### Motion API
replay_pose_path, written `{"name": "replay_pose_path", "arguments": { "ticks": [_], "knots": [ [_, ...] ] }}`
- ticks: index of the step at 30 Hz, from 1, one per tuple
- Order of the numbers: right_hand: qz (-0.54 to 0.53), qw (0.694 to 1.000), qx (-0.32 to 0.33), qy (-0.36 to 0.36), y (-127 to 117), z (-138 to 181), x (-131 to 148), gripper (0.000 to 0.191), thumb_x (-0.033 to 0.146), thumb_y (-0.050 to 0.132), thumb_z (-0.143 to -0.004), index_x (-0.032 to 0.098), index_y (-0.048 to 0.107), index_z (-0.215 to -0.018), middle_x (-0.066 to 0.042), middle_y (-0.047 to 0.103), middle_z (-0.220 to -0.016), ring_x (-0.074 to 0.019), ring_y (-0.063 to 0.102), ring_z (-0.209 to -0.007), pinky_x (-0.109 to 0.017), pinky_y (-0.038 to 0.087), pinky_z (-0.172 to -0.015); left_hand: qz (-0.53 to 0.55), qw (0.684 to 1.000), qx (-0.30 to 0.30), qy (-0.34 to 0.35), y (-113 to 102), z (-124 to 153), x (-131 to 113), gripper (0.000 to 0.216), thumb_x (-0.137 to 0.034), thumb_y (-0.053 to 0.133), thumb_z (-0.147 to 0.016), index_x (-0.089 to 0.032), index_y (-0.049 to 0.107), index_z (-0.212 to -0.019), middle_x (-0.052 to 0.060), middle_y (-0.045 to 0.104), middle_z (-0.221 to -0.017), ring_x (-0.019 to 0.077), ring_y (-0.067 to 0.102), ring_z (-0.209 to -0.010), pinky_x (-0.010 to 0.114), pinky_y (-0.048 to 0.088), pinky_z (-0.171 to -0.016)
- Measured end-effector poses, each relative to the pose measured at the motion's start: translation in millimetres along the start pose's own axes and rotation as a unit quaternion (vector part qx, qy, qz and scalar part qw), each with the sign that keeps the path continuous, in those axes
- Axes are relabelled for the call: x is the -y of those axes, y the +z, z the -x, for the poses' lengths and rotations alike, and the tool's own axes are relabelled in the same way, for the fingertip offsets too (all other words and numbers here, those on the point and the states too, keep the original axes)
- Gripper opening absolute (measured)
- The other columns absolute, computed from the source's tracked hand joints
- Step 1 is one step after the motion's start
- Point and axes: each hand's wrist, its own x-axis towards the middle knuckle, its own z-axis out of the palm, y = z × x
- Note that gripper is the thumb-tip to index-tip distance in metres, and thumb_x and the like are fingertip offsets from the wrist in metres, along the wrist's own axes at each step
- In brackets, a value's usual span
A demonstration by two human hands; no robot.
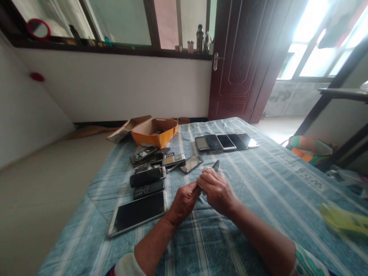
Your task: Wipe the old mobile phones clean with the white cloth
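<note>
In front of me both hands meet over a slim dark phone [216, 165], mostly covered by my fingers; only its far end shows. My left hand [183, 202] is closed on its near end. My right hand [216, 190] is wrapped around it with a white cloth [204, 169], whose edges peep out between the fingers. Just beyond lies a phone with a grey screen [192, 163]. Left of my hands is a loose heap of old phones, including a keypad phone [174, 160] and a black phone [147, 177]. Nearest me there lies a large white-framed tablet [139, 212].
An open orange cardboard box [156, 138] stands at the table's far left edge. Several phones lie in a row [226, 142] at the back right. A yellow packet [343, 220] lies at the right. Striped blue cloth [258, 184] covers the table.
</note>
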Motion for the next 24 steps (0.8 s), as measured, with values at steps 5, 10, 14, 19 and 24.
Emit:
{"name": "replay_pose_path", "arguments": {
  "ticks": [5, 10, 14, 19, 24],
  "knots": [
    [0.005, 1.0, -0.01, 0.023, -3, 0, -14, 0.025, 0.01, 0.041, -0.091, 0.017, 0.064, -0.087, -0.008, 0.061, -0.088, -0.0218, 0.055, -0.104, -0.036, 0.046, -0.094, -0.003, 1.0, 0.014, 0.005, 0, -1, -1, 0.033, -0.039, 0.045, -0.094, -0.016, 0.068, -0.098, 0.001, 0.067, -0.081, 0.0161, 0.061, -0.074, 0.024, 0.049, -0.07],
    [0.002, 0.998, -0.03, 0.057, -5, 2, -39, 0.03, 0.006, 0.038, -0.089, 0.019, 0.066, -0.088, -0.008, 0.062, -0.089, -0.0213, 0.055, -0.105, -0.037, 0.046, -0.095, -0.01, 1.0, 0.012, 0.019, 1, -2, -5, 0.033, -0.037, 0.044, -0.095, -0.018, 0.068, -0.105, 0.003, 0.071, -0.09, 0.0183, 0.065, -0.08, 0.027, 0.051, -0.073],
    [-0.008, 0.996, -0.038, 0.082, -5, 5, -53, 0.03, 0.006, 0.039, -0.088, 0.019, 0.066, -0.088, -0.007, 0.061, -0.089, -0.0203, 0.056, -0.103, -0.035, 0.049, -0.091, -0.003, 1.0, 0.014, 0.023, 1, -2, -7, 0.031, -0.035, 0.045, -0.094, -0.018, 0.068, -0.106, 0.004, 0.071, -0.092, 0.0186, 0.066, -0.083, 0.027, 0.051, -0.077],
    [0.003, 0.997, -0.036, 0.074, -3, 3, -45, 0.03, 0.007, 0.038, -0.089, 0.018, 0.066, -0.088, -0.008, 0.061, -0.089, -0.0219, 0.055, -0.106, -0.039, 0.046, -0.096, 0.001, 1.0, 0.014, 0.016, 0, -3, -9, 0.031, -0.035, 0.045, -0.093, -0.017, 0.068, -0.104, 0.003, 0.07, -0.087, 0.0188, 0.065, -0.082, 0.027, 0.051, -0.076],
    [-0.032, 0.998, -0.022, 0.04, -1, -3, -11, 0.028, 0.008, 0.04, -0.09, 0.019, 0.065, -0.088, -0.008, 0.062, -0.088, -0.0209, 0.056, -0.103, -0.037, 0.049, -0.092, -0.008, 1.0, 0.006, -0.008, -1, -1, -4, 0.035, -0.041, 0.043, -0.094, -0.015, 0.067, -0.092, 0.001, 0.064, -0.075, 0.015, 0.058, -0.069, 0.023, 0.047, -0.064]
  ]
}}
